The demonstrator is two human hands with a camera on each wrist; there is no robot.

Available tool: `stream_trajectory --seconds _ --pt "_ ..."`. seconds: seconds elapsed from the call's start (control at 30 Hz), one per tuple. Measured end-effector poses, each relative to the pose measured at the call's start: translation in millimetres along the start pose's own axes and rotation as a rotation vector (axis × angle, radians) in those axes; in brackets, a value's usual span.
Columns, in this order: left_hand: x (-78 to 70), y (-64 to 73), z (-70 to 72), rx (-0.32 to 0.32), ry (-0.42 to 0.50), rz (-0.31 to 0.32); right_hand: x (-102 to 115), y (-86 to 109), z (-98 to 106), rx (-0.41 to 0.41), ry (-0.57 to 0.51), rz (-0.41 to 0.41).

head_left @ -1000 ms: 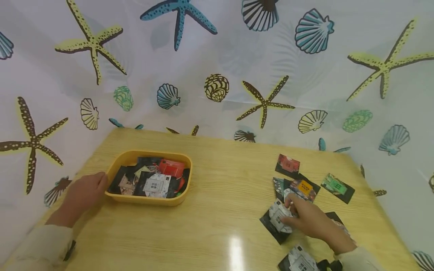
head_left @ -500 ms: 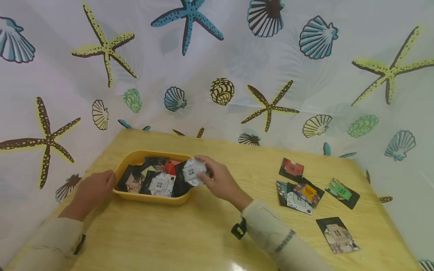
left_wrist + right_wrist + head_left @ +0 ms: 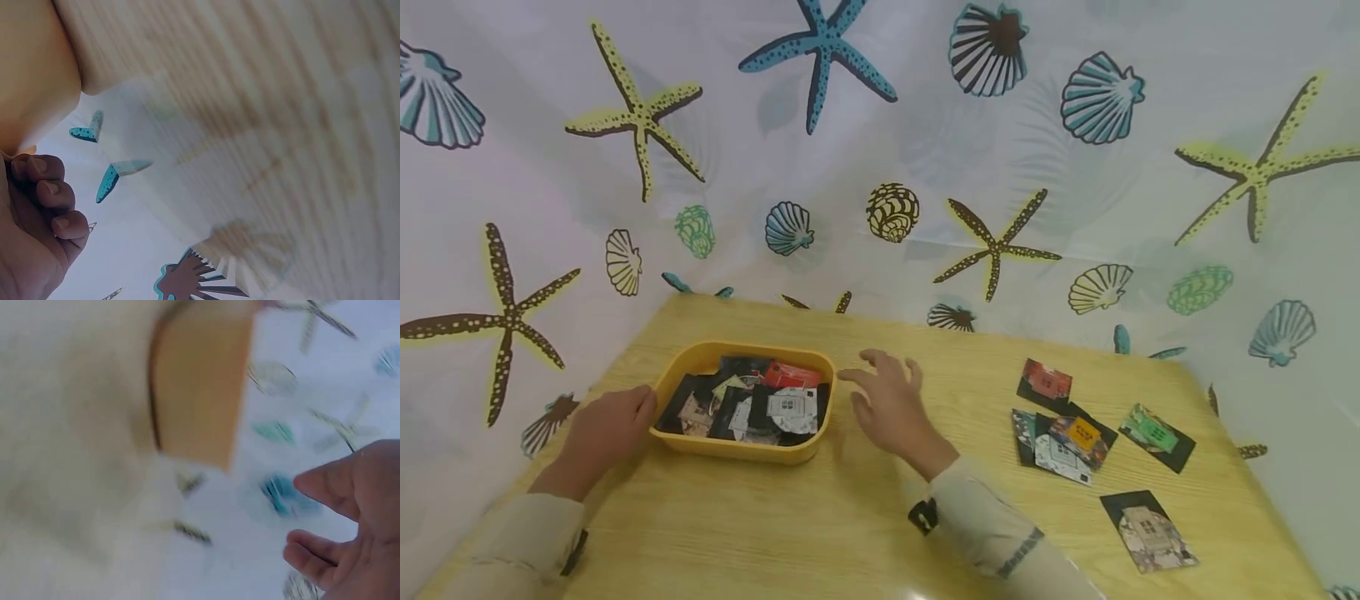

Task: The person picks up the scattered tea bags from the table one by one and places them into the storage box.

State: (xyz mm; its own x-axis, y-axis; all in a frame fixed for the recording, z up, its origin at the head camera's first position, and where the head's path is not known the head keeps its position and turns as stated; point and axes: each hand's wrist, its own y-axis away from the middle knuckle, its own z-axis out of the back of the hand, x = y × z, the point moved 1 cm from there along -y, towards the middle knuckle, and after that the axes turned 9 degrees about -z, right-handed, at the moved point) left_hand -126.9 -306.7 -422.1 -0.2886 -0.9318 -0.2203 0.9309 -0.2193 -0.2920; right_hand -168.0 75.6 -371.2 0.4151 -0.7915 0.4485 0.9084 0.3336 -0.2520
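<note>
A yellow plastic basket [image 3: 737, 450] stands on the left of the table and holds several flat dark cards with printed labels. On top at its right end lies a card with a white-grey print [image 3: 792, 408]. My left hand [image 3: 610, 429] grips the basket's left rim; in the left wrist view its fingers [image 3: 55, 194] are curled beside the basket wall [image 3: 37, 69]. Just right of the basket, my right hand [image 3: 891, 408] hovers with spread fingers and holds nothing. The right wrist view shows that hand [image 3: 356, 531] apart from the blurred basket [image 3: 200, 387].
On the right lie a red-labelled card [image 3: 1045, 381], an overlapping group with an orange-labelled card [image 3: 1081, 437] on top, a green-labelled card [image 3: 1157, 437] and a beige-labelled card [image 3: 1150, 531]. A shell-and-starfish cloth [image 3: 835, 275] rises behind the wooden table [image 3: 737, 525].
My right hand carried a white-grey card from the right side to the basket, let go of it inside and drew back slightly. My left hand stays at the rim.
</note>
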Motion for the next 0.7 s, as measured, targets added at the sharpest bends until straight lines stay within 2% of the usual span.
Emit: stream_trajectory --seconds 0.1,0.17,0.27,0.33,0.4,0.47,0.6,0.7 --pt "-2.7 -5.4 -2.4 0.045 0.003 -0.008 -42 25.6 41 -0.065 -0.060 -0.102" --pt "-2.7 -6.7 -2.5 0.069 0.003 -0.002 -72 45.2 68 -0.109 -0.054 -0.185" --pt "-0.4 -4.4 -1.7 0.084 0.006 0.011 -114 73.0 104 -0.153 -0.009 -0.317" --pt "0.8 -2.5 -1.3 0.081 0.014 0.020 -138 87.6 124 -0.135 0.038 -0.381" --pt "1.4 -1.7 -2.4 0.091 0.029 0.025 -159 99.9 139 -0.076 0.073 -0.437" --pt "2.8 -0.2 -1.9 0.094 0.032 0.033 -176 108.5 149 0.032 0.111 -0.496" --pt "5.6 4.4 0.1 0.082 0.033 0.035 -208 123.4 152 0.266 0.152 -0.653" --pt "6.5 5.1 -1.7 0.052 0.022 0.023 -226 133.5 154 0.378 0.151 -0.772"
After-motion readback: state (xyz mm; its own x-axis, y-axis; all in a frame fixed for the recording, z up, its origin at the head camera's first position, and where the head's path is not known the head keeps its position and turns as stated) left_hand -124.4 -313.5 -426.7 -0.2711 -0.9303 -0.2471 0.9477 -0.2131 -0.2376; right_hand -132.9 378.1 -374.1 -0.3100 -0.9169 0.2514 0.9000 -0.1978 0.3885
